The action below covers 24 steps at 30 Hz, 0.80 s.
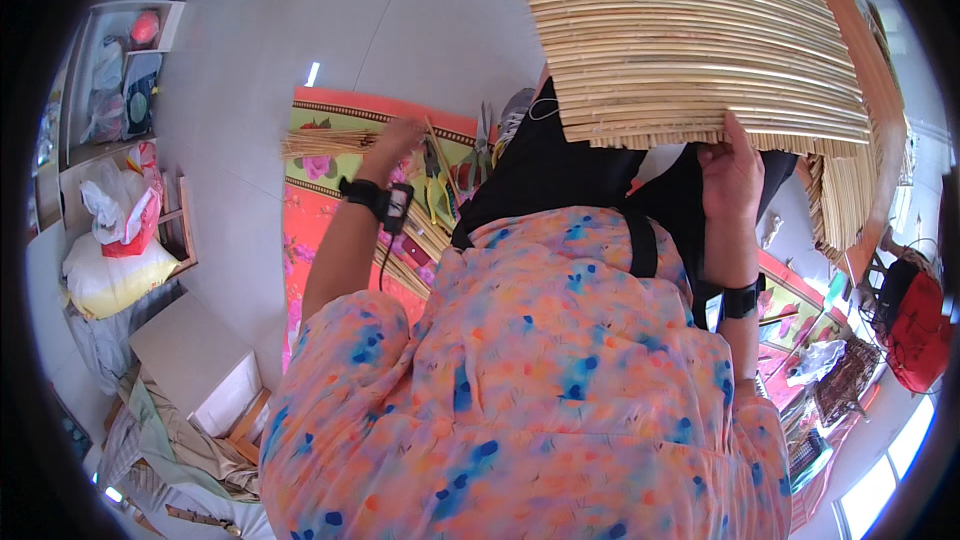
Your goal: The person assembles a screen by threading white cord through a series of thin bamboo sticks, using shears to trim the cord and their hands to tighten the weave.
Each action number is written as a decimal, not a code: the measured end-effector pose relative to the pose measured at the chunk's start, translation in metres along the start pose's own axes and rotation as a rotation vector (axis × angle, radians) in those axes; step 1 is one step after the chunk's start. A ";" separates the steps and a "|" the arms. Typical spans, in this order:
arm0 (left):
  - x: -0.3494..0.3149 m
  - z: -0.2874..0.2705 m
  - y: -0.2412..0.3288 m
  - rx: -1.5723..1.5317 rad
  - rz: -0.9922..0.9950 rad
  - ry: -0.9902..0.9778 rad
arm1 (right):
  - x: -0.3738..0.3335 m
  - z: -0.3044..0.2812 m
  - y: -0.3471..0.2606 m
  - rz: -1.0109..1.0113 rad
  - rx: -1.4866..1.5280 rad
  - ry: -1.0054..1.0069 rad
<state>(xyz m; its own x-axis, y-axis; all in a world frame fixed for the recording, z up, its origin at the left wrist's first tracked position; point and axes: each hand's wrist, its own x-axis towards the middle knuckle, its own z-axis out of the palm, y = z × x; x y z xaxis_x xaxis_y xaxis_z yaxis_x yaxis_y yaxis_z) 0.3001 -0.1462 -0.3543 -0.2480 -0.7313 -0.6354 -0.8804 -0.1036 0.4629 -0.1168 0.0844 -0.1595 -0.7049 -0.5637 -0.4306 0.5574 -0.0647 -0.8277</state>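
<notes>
A mat of straight, straw-coloured stalks (700, 50) laid side by side slants across my lap at the upper right. My right hand (733, 175) grips its near edge, with a finger lying on top of the stalks; the thumb is partly hidden. Off to the left, my left hand (402, 138) is smeared by motion over the floor sheet, so its fingers do not show clearly. Beside it lie loose thin stalks (335, 143) and a yellow-handled tool (435, 183) that looks like pliers. More stalks (425, 232) lie below that hand, next to my leg.
A red floral sheet (310, 265) covers the floor under the stalks. Another stalk piece (838, 200) hangs at the right, by an orange board (860, 70). Shelves (120, 70), stuffed bags (115, 260) and a pale box (195, 355) stand left; a red bag (915, 330) is far right.
</notes>
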 end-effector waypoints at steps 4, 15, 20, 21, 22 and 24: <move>-0.012 0.107 -0.054 0.300 0.241 0.036 | 0.000 -0.003 -0.006 0.036 -0.039 0.000; -0.056 0.140 -0.059 0.293 -0.120 0.409 | 0.005 -0.013 -0.013 0.136 -0.051 -0.061; -0.075 0.146 -0.056 0.368 -0.148 0.145 | 0.000 -0.016 -0.012 0.149 -0.021 -0.053; -0.068 0.156 -0.071 0.403 -0.091 0.199 | -0.005 -0.015 -0.012 0.157 -0.023 -0.028; -0.057 0.164 -0.081 0.431 -0.019 0.250 | -0.007 -0.011 -0.012 0.153 -0.027 0.003; -0.038 0.164 -0.092 0.665 0.144 0.079 | -0.005 -0.010 -0.009 0.106 -0.037 0.031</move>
<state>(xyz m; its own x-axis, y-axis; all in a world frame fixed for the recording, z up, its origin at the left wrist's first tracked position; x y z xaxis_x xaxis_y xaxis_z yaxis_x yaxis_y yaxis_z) 0.3241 0.0018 -0.4738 -0.3733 -0.7561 -0.5375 -0.9082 0.4161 0.0454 -0.1227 0.0956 -0.1533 -0.6565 -0.5399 -0.5268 0.6132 0.0248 -0.7896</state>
